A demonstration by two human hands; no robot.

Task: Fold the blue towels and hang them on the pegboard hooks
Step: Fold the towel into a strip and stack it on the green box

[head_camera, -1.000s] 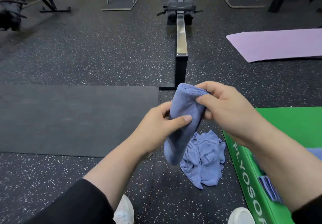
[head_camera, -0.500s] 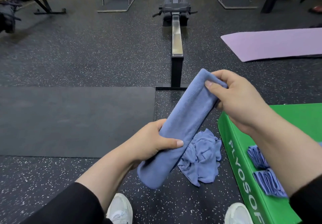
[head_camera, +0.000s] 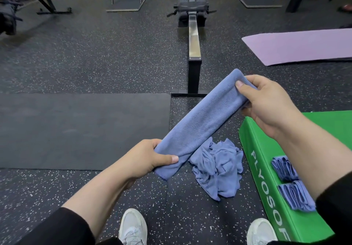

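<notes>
Right now both hands are clamped on one folded blue towel (head_camera: 202,122), stretched into a long narrow band that slants through the air above the speckled floor (head_camera: 95,54). Down at the low end, the left hand (head_camera: 150,159) grips it with the thumb laid across the top; up at the high end, the right hand (head_camera: 266,101) pinches it, thumb on top, fingers curled beneath. The hands are well apart, the cloth taut between them. Under the band, a crumpled blue towel (head_camera: 219,166) lies on the floor just beside the green plyo box (head_camera: 266,178), near its left edge. On the box top sit two folded towels (head_camera: 291,183), one behind the other, partly hidden by the right forearm. Beyond, a rowing machine (head_camera: 194,40) runs away, with a black mat (head_camera: 76,130) to the left and a purple mat (head_camera: 301,46) to the right.
</notes>
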